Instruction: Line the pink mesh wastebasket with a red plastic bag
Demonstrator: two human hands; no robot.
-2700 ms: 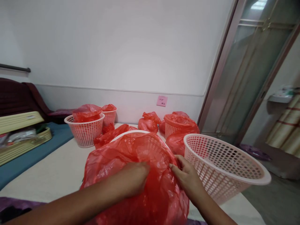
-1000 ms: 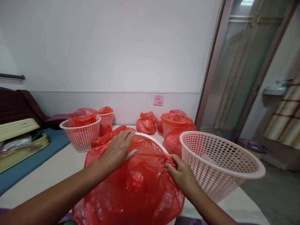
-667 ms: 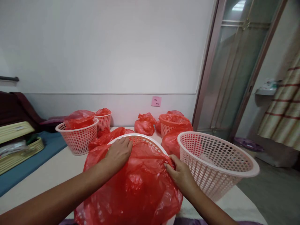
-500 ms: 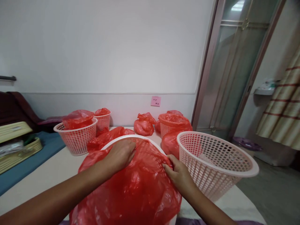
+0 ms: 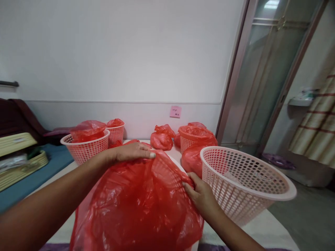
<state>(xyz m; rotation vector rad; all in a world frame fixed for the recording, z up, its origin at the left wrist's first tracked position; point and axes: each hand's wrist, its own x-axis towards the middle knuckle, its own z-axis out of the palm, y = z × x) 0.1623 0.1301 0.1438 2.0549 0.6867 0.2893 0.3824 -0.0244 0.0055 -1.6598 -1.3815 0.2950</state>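
A large red plastic bag (image 5: 141, 205) fills the front middle, draped over a basket whose white rim (image 5: 177, 162) shows only at the far right side. My left hand (image 5: 134, 152) is closed on the bag's far edge, its thumb along the top and its other fingers partly hidden. On the right side of the rim, my right hand (image 5: 200, 191) pinches the bag between thumb and fingers. Beside that hand stands a large pale pink perforated basket (image 5: 225, 191), tilted in view, with something pale inside. What the bag holds, if anything, cannot be made out.
Left on the table (image 5: 274, 230) stands a pink basket (image 5: 86, 150) holding a red bag, with a smaller basket (image 5: 116, 134) behind. A tied red bag (image 5: 161, 138) and a red-lined basket (image 5: 188, 141) sit near the wall. A yellow box (image 5: 23, 170) lies far left.
My left hand has lifted slightly and moved left with the bag's edge. The red film now covers more of the rim. My right hand has stayed nearly in place.
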